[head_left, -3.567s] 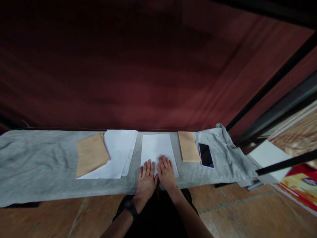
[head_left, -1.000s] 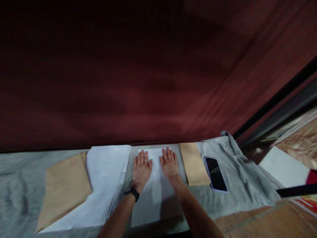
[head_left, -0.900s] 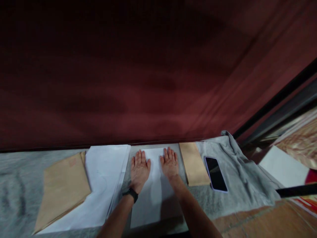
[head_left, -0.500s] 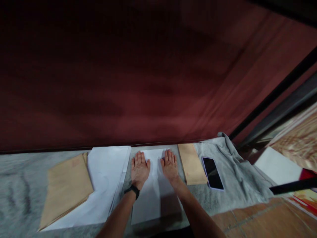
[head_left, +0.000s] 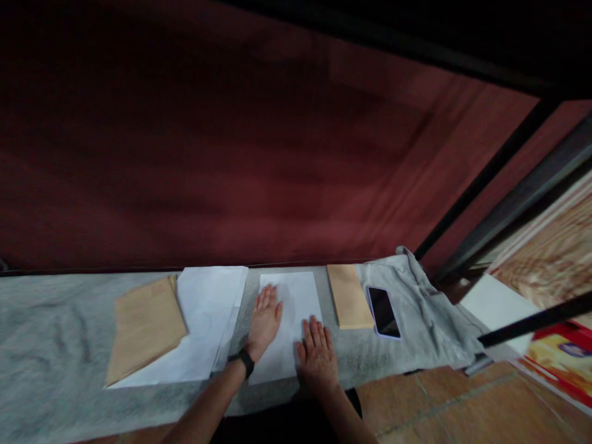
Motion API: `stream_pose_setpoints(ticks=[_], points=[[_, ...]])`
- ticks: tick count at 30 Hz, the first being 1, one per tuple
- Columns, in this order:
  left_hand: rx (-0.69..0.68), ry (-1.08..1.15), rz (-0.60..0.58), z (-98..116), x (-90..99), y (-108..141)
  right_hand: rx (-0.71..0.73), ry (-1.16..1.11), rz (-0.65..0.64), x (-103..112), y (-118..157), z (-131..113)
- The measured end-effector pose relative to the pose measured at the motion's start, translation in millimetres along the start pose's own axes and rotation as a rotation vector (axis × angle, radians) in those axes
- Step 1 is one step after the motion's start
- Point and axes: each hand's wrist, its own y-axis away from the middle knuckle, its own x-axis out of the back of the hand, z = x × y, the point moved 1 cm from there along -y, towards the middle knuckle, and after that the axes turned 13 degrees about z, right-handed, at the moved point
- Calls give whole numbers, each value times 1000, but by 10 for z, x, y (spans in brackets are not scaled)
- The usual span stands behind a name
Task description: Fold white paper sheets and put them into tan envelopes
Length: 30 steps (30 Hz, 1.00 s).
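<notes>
A single white sheet of paper (head_left: 293, 302) lies flat on the grey cloth in front of me. My left hand (head_left: 265, 320) rests on the sheet's left part, palm down with fingers stretched out, a dark band on its wrist. Lower down, my right hand (head_left: 319, 357) lies flat near the sheet's bottom right corner, fingers a little spread. Neither hand grips anything. To the left is a pile of white paper (head_left: 208, 314), partly covered by several brown envelopes (head_left: 148, 320). On the right sits a neat stack of brown envelopes (head_left: 350, 299).
A phone (head_left: 384, 312) with a pale purple edge lies right of the envelope stack. The grey cloth (head_left: 46, 357) covers the long surface and bunches up at its right end. A dark red panel (head_left: 277, 185) rises behind. Tiled floor (head_left: 416, 407) shows in front.
My right hand has slid down the sheet towards me, from near its top edge to its lower right. The left hand stays on the left part. The view has shifted slightly.
</notes>
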Motion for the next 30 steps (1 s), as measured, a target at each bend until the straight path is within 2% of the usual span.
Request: stream_pose_setpoints(ticks=[2,4,6,8,14,17,20,23,26,30], points=[[-176,75,-37,170,97,343,8,4,-14,-11,1,5],[-266,82,-50,280,194,664,21,1,-41,-10,-3,5],[-282,48,-44,289,299,890,28,-5,-60,10,-8,16],[-261,9,-33,206,413,1011,33,-10,-62,48,-4,49],[-203,-57,-39,-147,674,1143,110,-2,-42,213,180,308],[-178,-74,-38,-207,683,1190,162,8,-66,311,314,463],[-171,-69,-43,-213,653,1209,177,5,-153,438,357,584],[-171,-82,-52,-204,644,1207,223,-51,-301,605,248,666],[-183,-97,-50,-190,665,1199,305,-144,-415,758,14,691],[-208,-96,-17,-174,678,1195,332,-218,-438,749,-282,545]])
